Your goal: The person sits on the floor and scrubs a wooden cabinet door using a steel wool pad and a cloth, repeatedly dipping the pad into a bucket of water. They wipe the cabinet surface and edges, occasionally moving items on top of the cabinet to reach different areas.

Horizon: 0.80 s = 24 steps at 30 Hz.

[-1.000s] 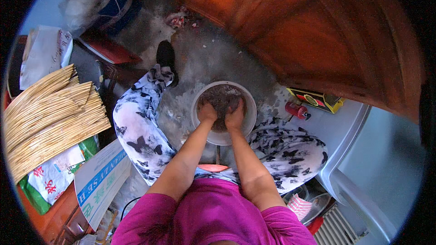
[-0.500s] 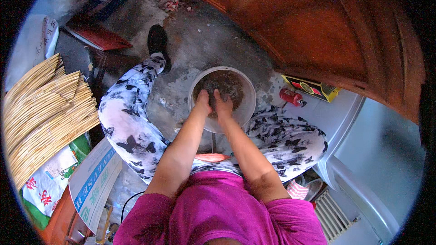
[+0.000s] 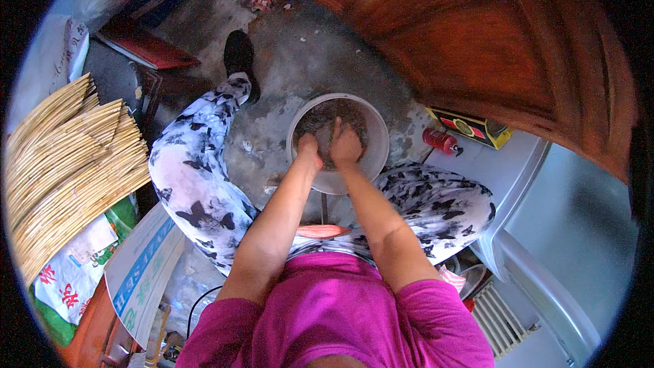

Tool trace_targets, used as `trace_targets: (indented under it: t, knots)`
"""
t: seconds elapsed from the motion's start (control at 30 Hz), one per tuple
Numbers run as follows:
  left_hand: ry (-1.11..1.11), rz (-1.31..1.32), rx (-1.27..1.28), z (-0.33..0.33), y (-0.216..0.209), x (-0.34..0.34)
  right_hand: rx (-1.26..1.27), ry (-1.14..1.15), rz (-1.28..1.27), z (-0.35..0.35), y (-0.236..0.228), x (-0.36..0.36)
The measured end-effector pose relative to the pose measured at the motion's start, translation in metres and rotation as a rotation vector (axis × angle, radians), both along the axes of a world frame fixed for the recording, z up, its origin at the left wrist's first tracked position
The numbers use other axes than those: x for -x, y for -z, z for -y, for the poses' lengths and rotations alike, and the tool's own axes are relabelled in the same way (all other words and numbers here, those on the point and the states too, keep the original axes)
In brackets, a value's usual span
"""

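Note:
A round white bucket (image 3: pixel 378 117) stands on the floor between my knees, with murky brown contents (image 3: pixel 327 114) inside. Both hands reach into it, side by side and a little apart. My left hand (image 3: pixel 308 148) is closed at the left of the opening, its fingertips hidden. On the right, my right hand (image 3: pixel 345 146) has its index finger pointing away from me while the other fingers curl under, out of sight. A greyish-brown patch shows between the hands. Whether either one grips something there is too dark to make out.
A wooden cabinet (image 3: pixel 463 34) curves along the far right. By my right knee are a red can-like object (image 3: pixel 441 141) and a black-and-yellow box (image 3: pixel 470 127). Bundled thin sticks (image 3: pixel 75 163) lie at left, above a printed board (image 3: pixel 144 269). A dark red flat item (image 3: pixel 150 48) is farther back.
My hands have moved slightly apart. The right hand has turned, its back now upward with the index finger stretched out. The view has shifted a little.

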<state>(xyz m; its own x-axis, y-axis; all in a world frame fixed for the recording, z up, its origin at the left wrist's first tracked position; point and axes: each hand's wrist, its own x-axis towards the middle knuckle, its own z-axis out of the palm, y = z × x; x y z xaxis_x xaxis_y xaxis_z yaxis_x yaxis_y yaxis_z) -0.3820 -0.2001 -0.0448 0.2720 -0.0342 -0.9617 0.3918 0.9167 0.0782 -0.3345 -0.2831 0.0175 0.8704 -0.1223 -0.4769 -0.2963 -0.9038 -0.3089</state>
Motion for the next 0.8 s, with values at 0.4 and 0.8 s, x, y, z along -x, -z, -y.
trace_targets:
  t: [0.4,0.8]
  knots:
    - [0.003,0.023,0.028,-0.002,0.046,0.021,-0.113,0.018,-0.164,0.005,0.051,0.029]
    - [-0.020,-0.035,0.074,-0.012,-0.038,-0.022,-0.739,0.511,-0.112,-0.019,-0.073,0.028]
